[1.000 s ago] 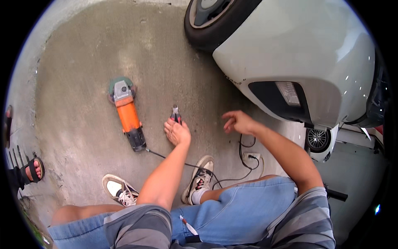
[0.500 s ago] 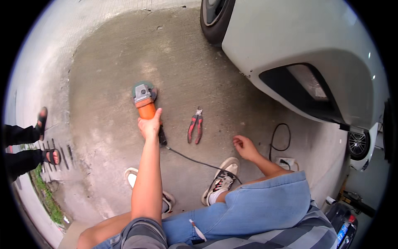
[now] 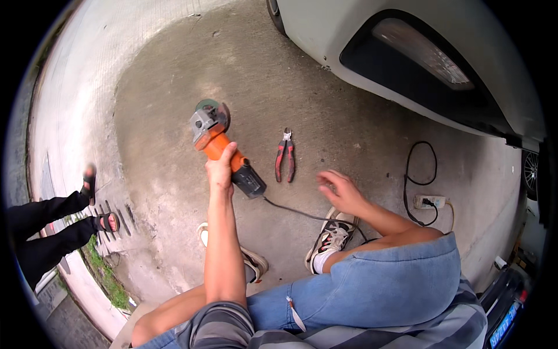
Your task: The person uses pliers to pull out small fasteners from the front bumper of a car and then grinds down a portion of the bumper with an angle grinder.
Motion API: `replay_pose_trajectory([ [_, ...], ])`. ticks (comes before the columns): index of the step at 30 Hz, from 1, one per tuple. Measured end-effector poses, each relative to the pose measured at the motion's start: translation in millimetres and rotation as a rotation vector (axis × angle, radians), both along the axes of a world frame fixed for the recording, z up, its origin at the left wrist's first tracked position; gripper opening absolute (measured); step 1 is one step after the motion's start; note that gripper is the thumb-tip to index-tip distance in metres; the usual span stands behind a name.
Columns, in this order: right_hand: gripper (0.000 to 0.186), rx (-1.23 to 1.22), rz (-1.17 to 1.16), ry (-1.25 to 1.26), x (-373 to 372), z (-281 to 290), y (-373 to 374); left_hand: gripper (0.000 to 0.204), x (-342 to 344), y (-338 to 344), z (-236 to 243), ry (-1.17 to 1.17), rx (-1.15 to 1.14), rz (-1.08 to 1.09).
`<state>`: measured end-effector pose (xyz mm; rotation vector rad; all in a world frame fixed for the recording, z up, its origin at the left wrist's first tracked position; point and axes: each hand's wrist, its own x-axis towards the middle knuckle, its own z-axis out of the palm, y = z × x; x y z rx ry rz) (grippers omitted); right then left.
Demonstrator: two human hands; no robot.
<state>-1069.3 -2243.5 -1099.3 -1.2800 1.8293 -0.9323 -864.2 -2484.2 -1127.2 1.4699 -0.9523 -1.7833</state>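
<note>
An orange, black and grey angle grinder is gripped by its body in my left hand, with its disc end pointing up and left. The greenish disc sits partly behind the metal head and guard. From the black rear end, a cord runs right past my shoe. My right hand hovers above the concrete with fingers apart, holding nothing. Between my hands, cutting pliers with red and black handles lie on the floor, jaws pointing away from me.
A light-coloured car fills the upper right, its bumper low over the floor. To the right, a white power strip has a black plug and looped cable. Another person's legs in sandals stand at the left, beside a drain grate.
My left hand has turned the grinder so its rear swings right and more of the disc shows. My right hand has opened its fingers. The whole view has shifted.
</note>
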Motion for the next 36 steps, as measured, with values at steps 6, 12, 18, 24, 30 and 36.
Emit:
replay_pose_trajectory([
  [6, 0.034, -0.037, 0.339, -0.217, 83.0, 49.6, -52.8, 0.039, 27.0, 30.5, 91.1, 0.430, 0.206, 0.137],
  [12, 0.034, -0.215, 0.252, -0.353, 113.4, 80.1, -41.0, 0.043, 63.2, -9.7, 112.8, 0.570, 0.712, 0.044],
  [18, 0.032, 0.069, 0.131, -0.230, 90.9, 53.8, -15.9, 0.047, 47.3, -9.5, 160.9, -1.004, -0.098, -0.541],
  [24, 0.037, 0.000, 0.200, -0.338, 79.1, 58.0, -4.7, 0.049, 39.8, -5.9, 148.7, -0.024, 0.387, -0.206],
  [30, 0.049, -0.189, 0.254, -0.269, 66.5, 78.0, -39.8, 0.046, 21.0, 6.2, 134.3, 0.105, 0.397, -0.138],
  [36, 0.062, -0.194, 0.262, -0.347, 80.9, 87.3, -45.3, 0.049, 13.4, 15.7, 113.2, 0.205, 0.400, -0.145],
])
